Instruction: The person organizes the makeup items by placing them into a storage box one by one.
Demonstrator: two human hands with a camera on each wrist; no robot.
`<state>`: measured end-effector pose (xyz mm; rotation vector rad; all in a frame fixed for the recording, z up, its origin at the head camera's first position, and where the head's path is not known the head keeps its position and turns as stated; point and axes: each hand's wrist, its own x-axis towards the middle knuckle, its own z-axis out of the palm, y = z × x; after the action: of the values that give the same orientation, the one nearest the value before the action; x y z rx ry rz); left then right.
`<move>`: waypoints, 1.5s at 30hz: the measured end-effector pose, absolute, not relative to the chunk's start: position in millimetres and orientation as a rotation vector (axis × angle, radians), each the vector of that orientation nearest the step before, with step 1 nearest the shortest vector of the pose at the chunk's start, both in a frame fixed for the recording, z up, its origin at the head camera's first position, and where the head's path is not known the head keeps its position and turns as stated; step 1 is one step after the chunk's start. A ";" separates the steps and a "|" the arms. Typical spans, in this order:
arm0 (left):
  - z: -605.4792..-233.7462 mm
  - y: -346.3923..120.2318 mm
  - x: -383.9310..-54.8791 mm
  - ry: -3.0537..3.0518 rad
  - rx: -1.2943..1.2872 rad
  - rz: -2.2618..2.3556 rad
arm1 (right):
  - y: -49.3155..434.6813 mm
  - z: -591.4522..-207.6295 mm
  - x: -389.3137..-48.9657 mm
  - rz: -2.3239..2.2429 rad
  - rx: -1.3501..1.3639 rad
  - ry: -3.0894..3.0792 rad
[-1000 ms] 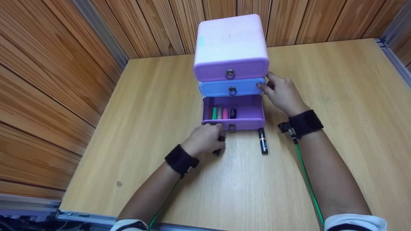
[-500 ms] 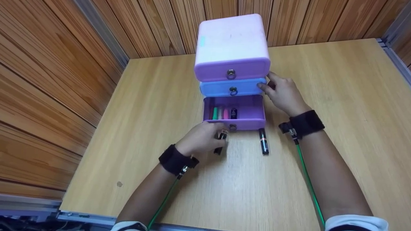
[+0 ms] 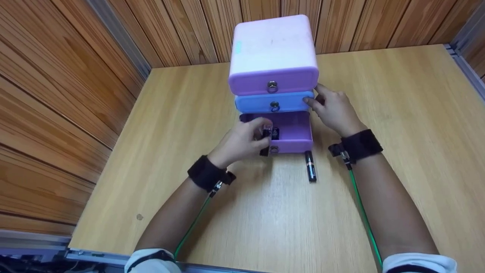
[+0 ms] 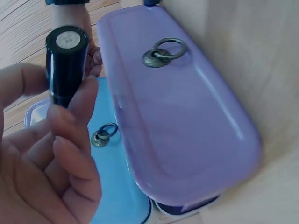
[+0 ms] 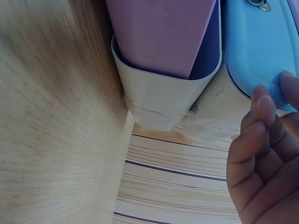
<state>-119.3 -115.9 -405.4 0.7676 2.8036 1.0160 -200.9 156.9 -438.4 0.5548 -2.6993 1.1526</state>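
Observation:
My left hand pinches a black lipstick tube between thumb and fingers, over the front edge of the pulled-out bottom purple drawer. The tube's round end label faces the left wrist camera. Inside the drawer a short black tube shows beside the held lipstick; my hand hides the drawer's left part. My right hand grips the right side of the drawer unit, thumb on the corner of the blue middle drawer, fingers around the side.
Another black lipstick tube lies on the wooden table, just in front of the drawer's right corner. The purple top drawer is closed. Wood-panel walls stand behind and at the left.
My left hand has lifted the black lipstick off the table and moved it up and forward to the open drawer. My right hand has stayed on the unit.

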 end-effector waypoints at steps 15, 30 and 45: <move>-400.9 -79.4 -159.8 2.801 0.639 1.080 | 158.2 -439.4 -200.3 1.140 0.557 -2.673; -411.1 -62.1 -173.3 2.821 0.729 0.791 | 156.1 -437.8 -198.0 1.126 0.574 -2.675; -436.4 -57.3 -179.2 2.786 0.732 0.507 | 150.4 -443.8 -197.9 1.159 0.584 -2.651</move>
<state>-179.2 -57.3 -436.4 0.7322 2.7860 0.5071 -197.9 150.4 -443.8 0.5836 -2.6511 1.1593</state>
